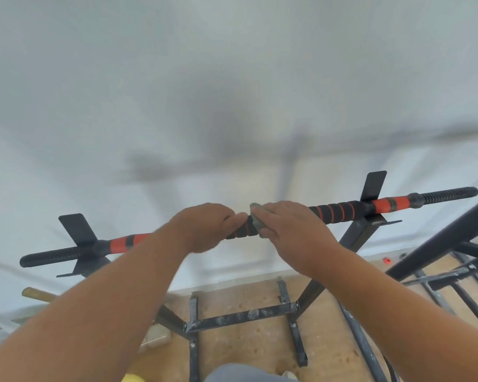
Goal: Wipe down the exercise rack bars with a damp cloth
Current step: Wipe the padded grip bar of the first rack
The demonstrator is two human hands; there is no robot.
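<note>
A black bar (340,210) with orange bands and spiral-striped foam grips lies across the two forked cradles of a black steel rack (359,232), in front of a white wall (232,78). The left hand (204,227) curls its fingers over the bar near its middle. Just beside it, the right hand (290,230) presses a grey-green cloth (255,220) against the bar, fingers wrapped around the cloth. No brand, label or writing can be read anywhere. Below, the rack's paint-spattered base (240,317) stands on a wooden floor (329,340).
</note>
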